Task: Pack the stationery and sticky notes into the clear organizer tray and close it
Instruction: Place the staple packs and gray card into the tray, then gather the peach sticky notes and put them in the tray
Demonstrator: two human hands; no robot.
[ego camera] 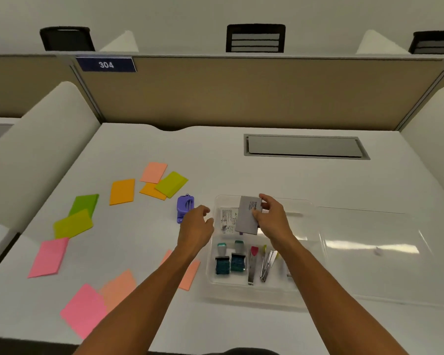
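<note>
White cubicle desk [241, 175] under tan partition walls, number plate "304" [105, 64] on the top rail.

Clear organizer tray [306, 288] lying open on the desk at centre-right, clear lid [385, 252] folded out flat to its right. In the near compartments: two teal stamps [230, 257] side by side, then a pink-tipped metal tool [252, 265] and a second metal tool [267, 263] just beside it. In the far compartment: a white printed packet [227, 220].

Grey card box [249, 216] held tilted above the far compartment, partly covering the packet, pinched at its right edge between thumb and curled fingers of the right hand [273, 216]. Left hand [196, 224] hovering just left of the tray rim, fingers loosely curled, holding nothing.

Purple stationery piece [185, 208] on the desk just beyond the left hand. Sticky notes scattered across the left half of the desk, outside the tray: peach [153, 172], yellow-green [171, 183] and orange [122, 191] farther back, green [85, 203] and lime [73, 224] at mid-left, pink [49, 257] and a second pink [83, 310] nearer, peach ones [119, 288] partly hidden under the left forearm.

Grey recessed cable hatch [305, 146] set into the desk behind the tray.
</note>
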